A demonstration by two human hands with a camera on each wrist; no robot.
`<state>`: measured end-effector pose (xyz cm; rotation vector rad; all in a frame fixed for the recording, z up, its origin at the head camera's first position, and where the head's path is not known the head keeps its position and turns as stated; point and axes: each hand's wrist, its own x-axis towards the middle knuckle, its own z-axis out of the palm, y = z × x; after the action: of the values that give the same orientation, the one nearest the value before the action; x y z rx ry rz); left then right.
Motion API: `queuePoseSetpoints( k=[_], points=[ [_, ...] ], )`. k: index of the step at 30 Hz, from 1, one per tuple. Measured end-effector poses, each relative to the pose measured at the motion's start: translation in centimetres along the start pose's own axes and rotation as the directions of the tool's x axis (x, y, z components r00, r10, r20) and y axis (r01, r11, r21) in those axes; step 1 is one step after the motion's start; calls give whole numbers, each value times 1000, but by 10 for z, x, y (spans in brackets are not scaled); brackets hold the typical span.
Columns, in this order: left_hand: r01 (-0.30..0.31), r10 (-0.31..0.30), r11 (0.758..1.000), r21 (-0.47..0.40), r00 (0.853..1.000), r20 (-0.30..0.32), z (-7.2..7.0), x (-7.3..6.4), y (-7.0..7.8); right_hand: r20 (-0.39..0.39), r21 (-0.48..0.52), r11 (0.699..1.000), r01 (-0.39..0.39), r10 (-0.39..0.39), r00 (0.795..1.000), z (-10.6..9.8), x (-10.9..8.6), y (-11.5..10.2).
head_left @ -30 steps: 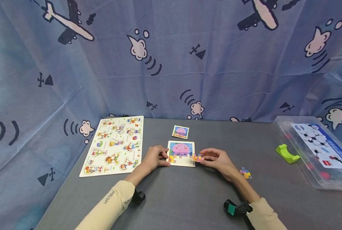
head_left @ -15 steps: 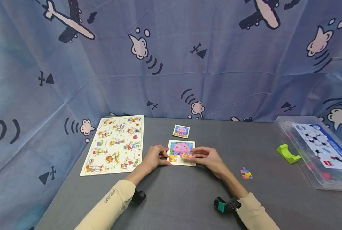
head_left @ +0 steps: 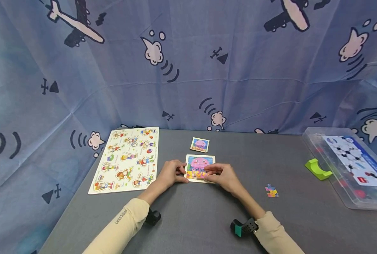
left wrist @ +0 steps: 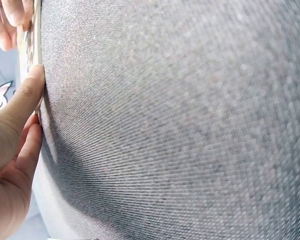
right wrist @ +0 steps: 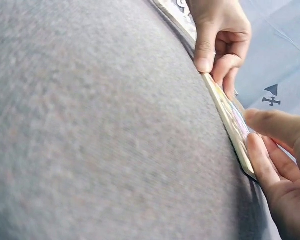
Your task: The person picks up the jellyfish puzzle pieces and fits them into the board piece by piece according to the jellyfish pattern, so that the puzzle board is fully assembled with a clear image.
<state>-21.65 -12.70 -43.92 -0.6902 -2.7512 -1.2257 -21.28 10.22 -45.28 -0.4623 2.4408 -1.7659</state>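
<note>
A small jigsaw board (head_left: 191, 180) with a pink jellyfish picture lies flat on the grey table. My left hand (head_left: 171, 173) holds its left side, thumb near the lower corner and fingers along the edge. Over the board's lower right part, my right hand (head_left: 222, 176) pinches a pink and yellow jigsaw piece (head_left: 202, 177), partly hidden by the fingers. In the right wrist view, the right fingertips (right wrist: 255, 142) are at the board's edge. Another jigsaw piece (head_left: 272, 191) lies loose on the table to the right.
A jellyfish picture card (head_left: 199, 145) lies behind the board. To the left is a large board with figures (head_left: 125, 162). A green arch block (head_left: 317, 170) and a clear plastic box (head_left: 353, 197) stand at the right. A patterned curtain (head_left: 188, 70) hangs behind the table.
My right hand has moved left from beside the board to over its lower part, carrying the jigsaw piece. The left hand has stayed at the board's left side.
</note>
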Motion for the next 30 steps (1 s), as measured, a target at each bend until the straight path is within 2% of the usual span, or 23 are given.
queuePoseSetpoints(
  k=[5,12,22,30],
  points=[
    [3,-2,1000,-17,1000,5,-1,-1,2,-60,-120,993,-5,-2,998,5,2,-1],
    [13,-13,1000,-21,1000,3,0,-1,1,-73,-241,970,-11,-7,997,12,5,-5],
    [32,-32,999,-21,999,1,0,-2,-1,-73,-331,943,24,-51,996,15,3,-11],
    [35,-35,999,-20,999,16,0,0,0,-33,-347,937,47,-62,998,11,6,-17]
  ],
)
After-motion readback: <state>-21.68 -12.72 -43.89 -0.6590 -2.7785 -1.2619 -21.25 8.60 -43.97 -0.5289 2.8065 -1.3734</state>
